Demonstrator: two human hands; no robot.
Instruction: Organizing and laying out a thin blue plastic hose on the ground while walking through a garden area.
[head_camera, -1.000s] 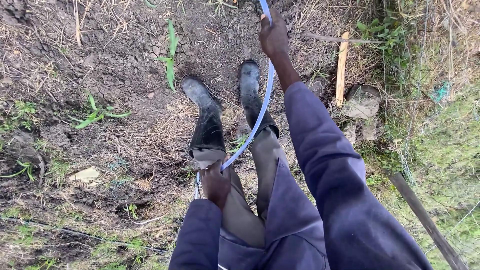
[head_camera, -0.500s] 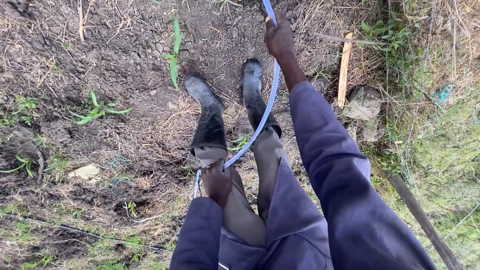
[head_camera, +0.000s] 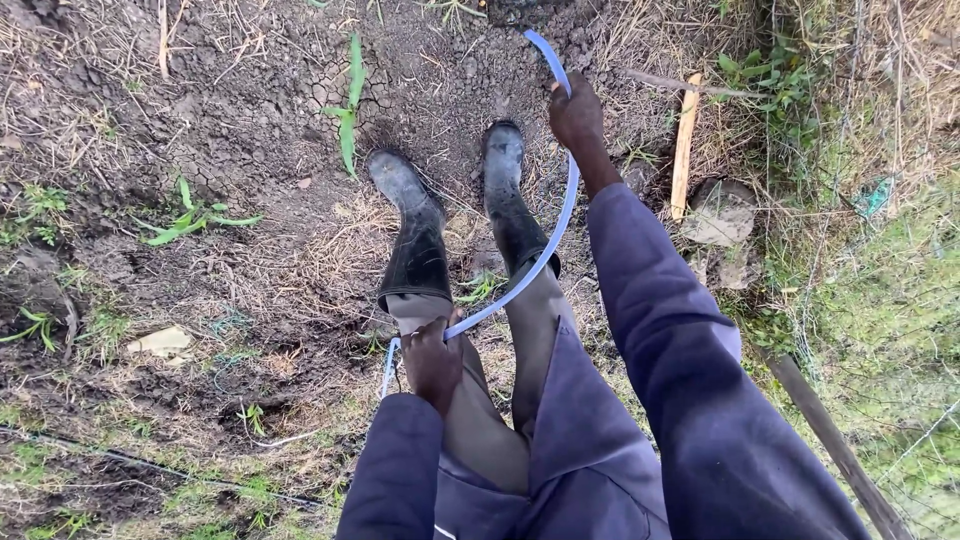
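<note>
Head view: left hand (head_camera: 433, 362) closed around lower end of blue strap (head_camera: 545, 250). Right hand (head_camera: 577, 115) fisted on it farther up. Strap bows between grips, over rubber boots (head_camera: 420, 240); top end juts past right fist.

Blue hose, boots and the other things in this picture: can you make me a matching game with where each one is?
Things:
1. blue hose
2. rubber boots
3. wooden stake
4. yellow scrap

Places:
A. on the soil at far left
B. on the person's feet, on cracked mud
C. lying right of the raised right hand
D. gripped by both hands, curving from the right hand down to the left hand

Pairs: 1-D, 2-B, 3-C, 4-A
</note>
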